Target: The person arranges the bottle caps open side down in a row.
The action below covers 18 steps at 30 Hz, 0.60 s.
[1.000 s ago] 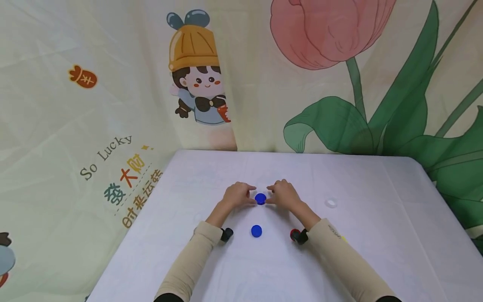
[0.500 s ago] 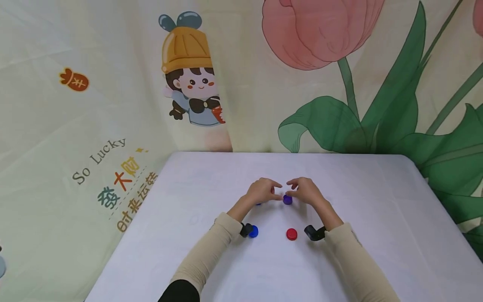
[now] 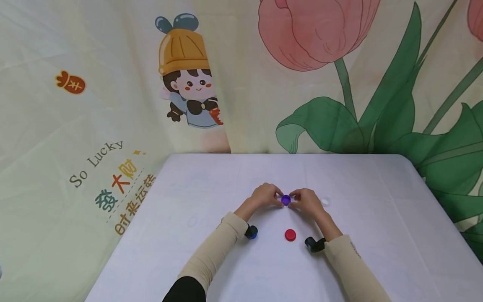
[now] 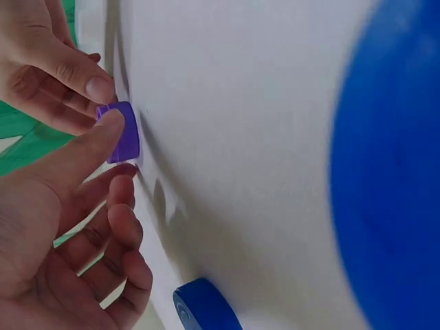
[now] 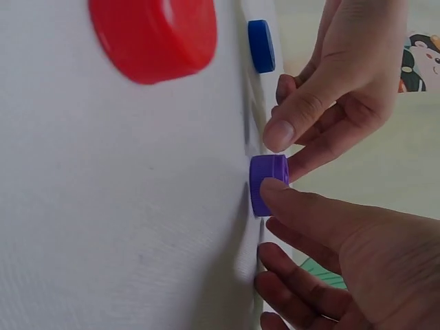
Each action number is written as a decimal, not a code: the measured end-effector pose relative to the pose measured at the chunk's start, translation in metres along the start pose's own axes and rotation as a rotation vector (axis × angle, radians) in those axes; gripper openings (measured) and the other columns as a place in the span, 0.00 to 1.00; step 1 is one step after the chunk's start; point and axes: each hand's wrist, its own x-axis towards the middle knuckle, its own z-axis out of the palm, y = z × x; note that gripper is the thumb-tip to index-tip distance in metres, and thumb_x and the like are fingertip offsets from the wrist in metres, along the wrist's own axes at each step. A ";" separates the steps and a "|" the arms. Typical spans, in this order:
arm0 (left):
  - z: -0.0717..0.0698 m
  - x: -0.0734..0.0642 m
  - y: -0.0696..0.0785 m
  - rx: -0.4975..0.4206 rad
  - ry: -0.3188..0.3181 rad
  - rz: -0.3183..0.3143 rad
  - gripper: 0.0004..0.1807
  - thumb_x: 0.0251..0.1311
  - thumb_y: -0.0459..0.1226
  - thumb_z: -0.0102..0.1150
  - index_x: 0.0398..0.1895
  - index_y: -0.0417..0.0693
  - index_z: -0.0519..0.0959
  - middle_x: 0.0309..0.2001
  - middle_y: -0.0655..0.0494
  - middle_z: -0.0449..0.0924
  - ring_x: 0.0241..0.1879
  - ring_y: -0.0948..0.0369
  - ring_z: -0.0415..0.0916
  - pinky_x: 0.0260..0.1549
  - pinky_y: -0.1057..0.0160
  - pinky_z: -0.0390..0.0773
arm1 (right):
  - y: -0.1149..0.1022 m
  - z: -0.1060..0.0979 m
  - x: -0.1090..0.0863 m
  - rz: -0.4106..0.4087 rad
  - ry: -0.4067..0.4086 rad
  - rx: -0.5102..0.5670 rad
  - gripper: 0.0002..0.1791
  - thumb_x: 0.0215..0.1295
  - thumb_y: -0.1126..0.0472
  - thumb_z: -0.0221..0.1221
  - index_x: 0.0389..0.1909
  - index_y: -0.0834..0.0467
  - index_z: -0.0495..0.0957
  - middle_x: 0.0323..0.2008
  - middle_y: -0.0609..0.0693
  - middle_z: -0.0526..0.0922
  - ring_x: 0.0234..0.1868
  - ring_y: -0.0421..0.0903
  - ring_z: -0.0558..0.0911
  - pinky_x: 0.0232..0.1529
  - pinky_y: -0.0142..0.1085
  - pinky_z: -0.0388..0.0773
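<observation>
A purple bottle cap (image 3: 286, 200) sits between my two hands toward the back of the white table. My left hand (image 3: 265, 196) pinches it from the left, and its thumb covers part of the cap in the left wrist view. From the opposite side my right hand (image 3: 307, 201) holds the same cap, thumb against its ribbed wall (image 5: 262, 170) in the right wrist view. A blue cap (image 4: 206, 306) lies near my left fingers in the left wrist view; the head view hides it behind that hand.
A red cap (image 3: 290, 235) lies in front of the hands. Another blue cap (image 3: 253, 235) is partly covered by the left wrist camera (image 3: 250, 230). A clear ring-like piece (image 3: 325, 201) lies right of my right hand. Printed cloth (image 3: 249, 84) hangs behind the table.
Both hands have gone right from the blue cap to the purple cap, and their fingers have closed in on its sides. The head view has turned slightly to the right.
</observation>
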 end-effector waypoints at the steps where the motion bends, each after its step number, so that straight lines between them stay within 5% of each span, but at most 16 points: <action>1: 0.000 0.000 0.000 -0.001 -0.002 -0.001 0.21 0.44 0.47 0.71 0.44 0.51 0.83 0.21 0.63 0.73 0.23 0.66 0.68 0.21 0.70 0.67 | -0.001 0.001 0.000 0.000 0.009 0.003 0.18 0.50 0.62 0.68 0.43 0.60 0.81 0.33 0.52 0.79 0.36 0.48 0.74 0.41 0.40 0.72; 9: -0.008 -0.006 0.005 0.018 0.010 0.038 0.17 0.47 0.46 0.70 0.41 0.52 0.85 0.20 0.65 0.74 0.23 0.67 0.68 0.22 0.70 0.66 | -0.003 -0.003 -0.007 -0.115 0.036 0.024 0.16 0.48 0.60 0.70 0.38 0.61 0.82 0.31 0.51 0.79 0.34 0.47 0.74 0.39 0.40 0.72; 18: -0.052 -0.048 0.031 -0.047 0.143 0.187 0.18 0.50 0.48 0.67 0.42 0.49 0.84 0.20 0.65 0.74 0.22 0.67 0.67 0.22 0.70 0.66 | -0.025 -0.037 -0.041 -0.277 0.122 0.100 0.19 0.50 0.52 0.68 0.43 0.54 0.82 0.38 0.50 0.80 0.42 0.49 0.74 0.41 0.45 0.72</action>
